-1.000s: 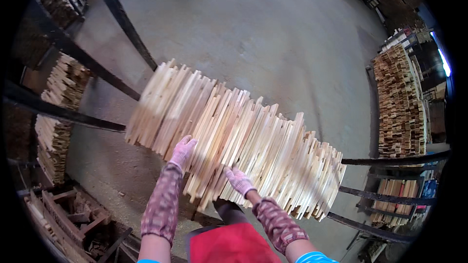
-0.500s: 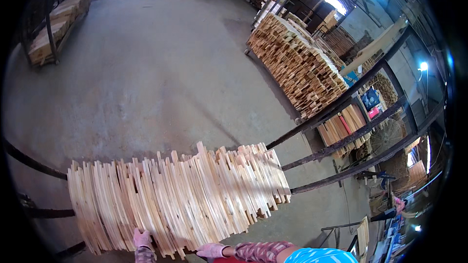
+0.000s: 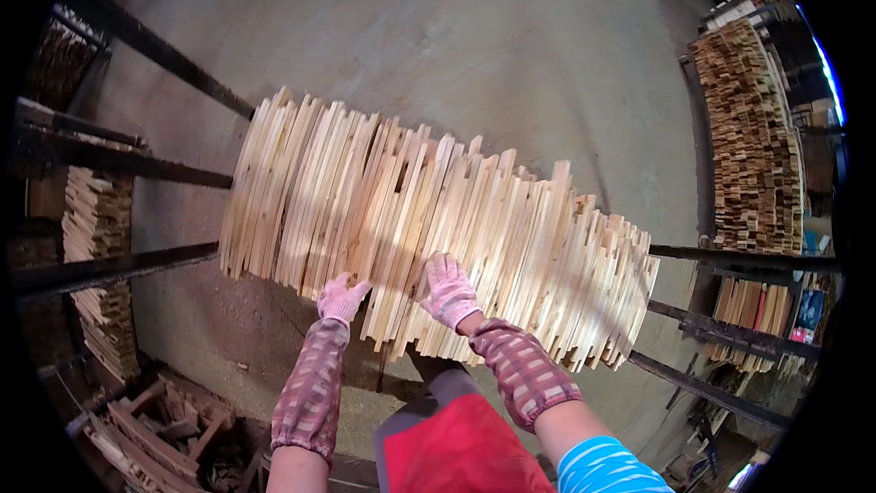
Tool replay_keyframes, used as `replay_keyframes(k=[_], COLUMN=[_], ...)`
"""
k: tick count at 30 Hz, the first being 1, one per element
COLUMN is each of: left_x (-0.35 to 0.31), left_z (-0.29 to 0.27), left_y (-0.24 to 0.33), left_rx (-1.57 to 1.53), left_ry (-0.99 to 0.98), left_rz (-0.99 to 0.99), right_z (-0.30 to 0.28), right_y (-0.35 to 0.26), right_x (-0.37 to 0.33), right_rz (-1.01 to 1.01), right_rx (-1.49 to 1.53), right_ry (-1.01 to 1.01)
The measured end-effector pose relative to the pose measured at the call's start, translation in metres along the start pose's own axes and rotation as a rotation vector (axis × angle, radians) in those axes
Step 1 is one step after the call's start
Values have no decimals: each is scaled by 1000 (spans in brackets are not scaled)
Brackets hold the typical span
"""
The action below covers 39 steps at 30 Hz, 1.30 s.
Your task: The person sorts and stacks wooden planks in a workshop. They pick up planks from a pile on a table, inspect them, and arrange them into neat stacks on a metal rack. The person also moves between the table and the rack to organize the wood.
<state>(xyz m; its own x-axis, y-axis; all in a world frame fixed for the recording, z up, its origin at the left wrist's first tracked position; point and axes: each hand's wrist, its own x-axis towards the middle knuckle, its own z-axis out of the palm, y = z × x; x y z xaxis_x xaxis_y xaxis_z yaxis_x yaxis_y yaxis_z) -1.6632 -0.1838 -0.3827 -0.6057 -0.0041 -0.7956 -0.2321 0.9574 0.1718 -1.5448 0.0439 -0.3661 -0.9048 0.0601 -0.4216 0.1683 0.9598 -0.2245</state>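
Observation:
A wide stack of pale wooden strips [image 3: 511,228] lies before me, the strips side by side with uneven ends. My left hand [image 3: 341,299], in a pale pink glove, touches the near ends of strips left of the middle, thumb spread from the fingers. A notch of shorter strips shows just right of that hand. My right hand [image 3: 449,292], gloved alike, rests flat on top of the strips with its fingers stretched out. Checked sleeves cover both forearms. Neither hand has a strip lifted from the stack.
Dark metal bars [image 3: 173,169] flank the stack on the left, with more bars [image 3: 730,260] on the right. A tall woodpile [image 3: 750,146] stands at the far right. Another stack [image 3: 99,265] lies at left, above a wooden frame [image 3: 173,424] with scraps.
My view has swung down and toward the left, so the stack sits higher in the picture. My right hand has moved from the near edge onto the top of the strips.

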Motion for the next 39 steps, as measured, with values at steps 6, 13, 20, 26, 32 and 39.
replay_keyframes(k=[6,13,20,26,32,39], left_x=[-14,-137,-353,-537,-605,-696], left_z=[15,31,81,117,380,470], left_y=[-8,-65,-181,-200,-171,-79], left_rx=[-38,-157,-740,-1360,-849,-2049], left_ry=[155,107,43,565,690,563], left_rz=[45,135,-137,-704,-697,-1488], right_z=[-15,-47,51,35,-37,-86], right_y=[-6,-7,-34,-136,-260,-312], right_x=[11,-11,-99,-131,-125,-235], right_rz=[24,11,-479,-763,-1595,-979], right_rx=[-6,120,-1,89,-299,-77], right_ry=[-143,-503,-833,-1103,-768,-853])
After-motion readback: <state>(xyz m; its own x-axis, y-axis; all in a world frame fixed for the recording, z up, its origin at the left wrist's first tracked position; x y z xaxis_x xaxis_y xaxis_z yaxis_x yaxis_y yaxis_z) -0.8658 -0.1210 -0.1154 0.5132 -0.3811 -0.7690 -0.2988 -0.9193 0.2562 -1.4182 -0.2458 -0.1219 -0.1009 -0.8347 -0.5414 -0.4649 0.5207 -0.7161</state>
